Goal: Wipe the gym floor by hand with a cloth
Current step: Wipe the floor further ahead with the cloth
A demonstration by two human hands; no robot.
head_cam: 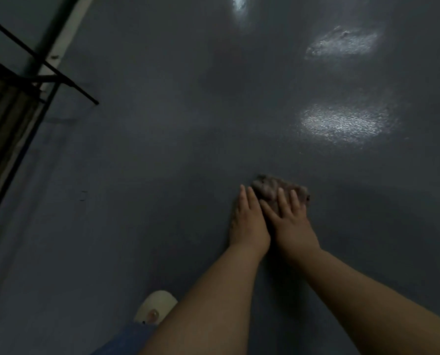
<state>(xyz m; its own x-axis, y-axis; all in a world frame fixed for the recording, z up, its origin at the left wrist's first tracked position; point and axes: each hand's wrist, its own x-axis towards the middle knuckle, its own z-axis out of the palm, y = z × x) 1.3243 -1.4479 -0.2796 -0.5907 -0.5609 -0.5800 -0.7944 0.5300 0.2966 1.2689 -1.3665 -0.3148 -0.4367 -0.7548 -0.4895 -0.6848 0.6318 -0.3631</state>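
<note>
Pressing a crumpled grey cloth (280,189) flat against the dark grey gym floor (162,149), right hand (289,219) lying on it with fingers straight and spread, nothing curled round it. Resting the left hand (248,221) just beside, touching the right, fingers straight, tips at the cloth's left edge. Sitting at about 5 o'clock from frame centre, the cloth. Showing a white shoe (156,306) at 7 o'clock, black metal frame bars (47,67) at 10 o'clock, light glare patches (341,123) at 2 o'clock.

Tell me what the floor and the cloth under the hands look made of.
Floor: dark grey, seamless, probably coated or vinyl; glossy, finely pebbled where light reflects. Cloth: soft, bunched grey-brown fabric, matte; weave too blurred to tell. Left hand and right hand press it flat.
</note>
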